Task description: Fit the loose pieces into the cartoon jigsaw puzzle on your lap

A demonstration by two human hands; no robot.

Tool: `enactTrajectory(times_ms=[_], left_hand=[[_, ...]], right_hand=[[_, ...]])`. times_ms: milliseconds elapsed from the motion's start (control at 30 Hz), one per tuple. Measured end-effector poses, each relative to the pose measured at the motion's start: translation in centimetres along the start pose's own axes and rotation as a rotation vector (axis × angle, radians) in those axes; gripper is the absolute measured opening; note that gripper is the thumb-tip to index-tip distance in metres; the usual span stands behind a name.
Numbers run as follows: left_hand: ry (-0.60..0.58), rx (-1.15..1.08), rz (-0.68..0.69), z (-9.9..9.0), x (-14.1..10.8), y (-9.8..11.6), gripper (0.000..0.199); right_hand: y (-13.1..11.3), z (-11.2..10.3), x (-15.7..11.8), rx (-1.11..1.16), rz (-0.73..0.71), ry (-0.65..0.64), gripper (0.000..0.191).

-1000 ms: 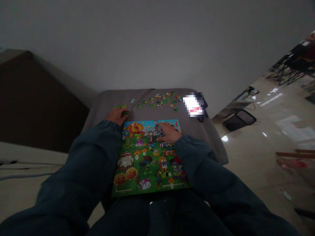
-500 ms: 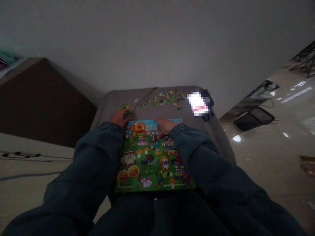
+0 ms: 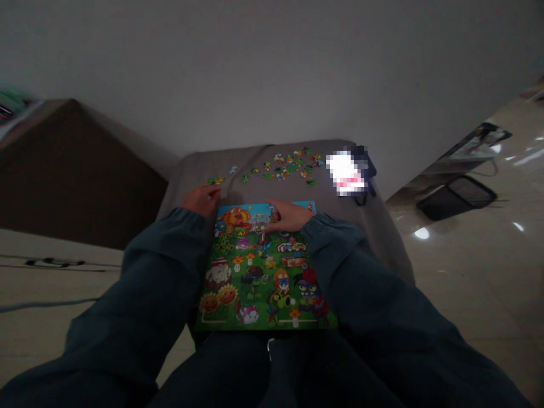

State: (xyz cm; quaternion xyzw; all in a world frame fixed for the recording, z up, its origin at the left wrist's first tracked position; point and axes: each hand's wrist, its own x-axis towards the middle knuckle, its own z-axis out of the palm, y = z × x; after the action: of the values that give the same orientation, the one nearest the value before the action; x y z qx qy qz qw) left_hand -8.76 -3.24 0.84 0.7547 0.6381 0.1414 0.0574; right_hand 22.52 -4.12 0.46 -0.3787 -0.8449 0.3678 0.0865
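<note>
A colourful puzzle board [image 3: 255, 277] with cartoon plants lies flat at the near edge of a grey padded surface [image 3: 199, 165]. My left hand [image 3: 200, 199] is beside the board's upper left corner, its fingers pinched together; whatever is between them is too small to make out. Over the top part of the board, my right hand [image 3: 289, 216] rests with thumb and fingers apart and nothing visible in it. Just beyond my left hand lie a few green and orange pieces [image 3: 216, 181]. Several more loose puzzle pieces [image 3: 293, 164] are scattered beyond the board.
A phone with a bright, pixelated screen [image 3: 346, 173] lies at the right of the surface, by a dark strap. A brown cabinet [image 3: 76, 175] stands at the left, and a pale wall [image 3: 263, 73] rises behind. A dark mesh basket [image 3: 457, 198] is on the floor at right.
My left hand has moved slightly left, and its fingers have closed into a pinch; a green piece seen by its fingertips no longer shows. The whole view has shifted slightly.
</note>
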Motion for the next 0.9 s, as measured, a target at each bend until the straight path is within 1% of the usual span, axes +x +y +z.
enactTrajectory(times_ms=[67, 100, 167, 233, 267, 333, 367, 467, 567, 700, 800, 900], left_hand=[[0.092, -0.027, 0.066, -0.9, -1.9, 1.8, 0.035], [0.109, -0.053, 0.121, -1.1, -3.1, 2.9, 0.037], [0.065, -0.123, 0.285, -1.1, -5.5, 5.6, 0.031], [-0.017, -0.193, 0.468, -0.4, -7.7, 8.3, 0.024], [-0.045, -0.219, 0.539, 0.1, -8.5, 9.4, 0.022], [-0.066, -0.245, 0.632, 1.3, -9.4, 11.1, 0.020], [-0.064, -0.249, 0.659, 1.9, -9.5, 11.5, 0.020], [-0.042, -0.245, 0.707, 2.7, -9.5, 11.4, 0.021], [-0.018, -0.233, 0.729, 2.6, -9.8, 10.2, 0.021], [0.004, -0.198, 0.725, 1.9, -11.1, 9.2, 0.019], [0.032, -0.160, 0.688, 1.0, -11.8, 9.4, 0.017], [0.083, -0.116, 0.652, 0.2, -12.2, 9.8, 0.020]], right_hand=[[0.4, 0.1, -0.2, 0.011, 0.027, 0.060, 0.077], [0.5, 0.1, -0.3, 0.012, 0.041, 0.093, 0.068], [0.7, 0.0, -0.3, 0.009, 0.063, 0.148, 0.055], [0.8, -0.1, -0.3, 0.002, 0.077, 0.182, 0.047], [0.8, -0.1, -0.3, -0.004, 0.081, 0.193, 0.045], [0.9, 0.0, -0.2, -0.017, 0.086, 0.204, 0.041], [0.9, 0.1, -0.2, -0.024, 0.086, 0.205, 0.040], [0.9, 0.4, -0.1, -0.039, 0.083, 0.200, 0.037], [1.0, 0.6, -0.1, -0.054, 0.076, 0.195, 0.037], [0.9, 0.7, -0.1, -0.070, 0.073, 0.184, 0.038], [0.9, 0.7, 0.0, -0.073, 0.073, 0.175, 0.038], [1.0, 0.8, 0.0, -0.075, 0.066, 0.170, 0.038]])
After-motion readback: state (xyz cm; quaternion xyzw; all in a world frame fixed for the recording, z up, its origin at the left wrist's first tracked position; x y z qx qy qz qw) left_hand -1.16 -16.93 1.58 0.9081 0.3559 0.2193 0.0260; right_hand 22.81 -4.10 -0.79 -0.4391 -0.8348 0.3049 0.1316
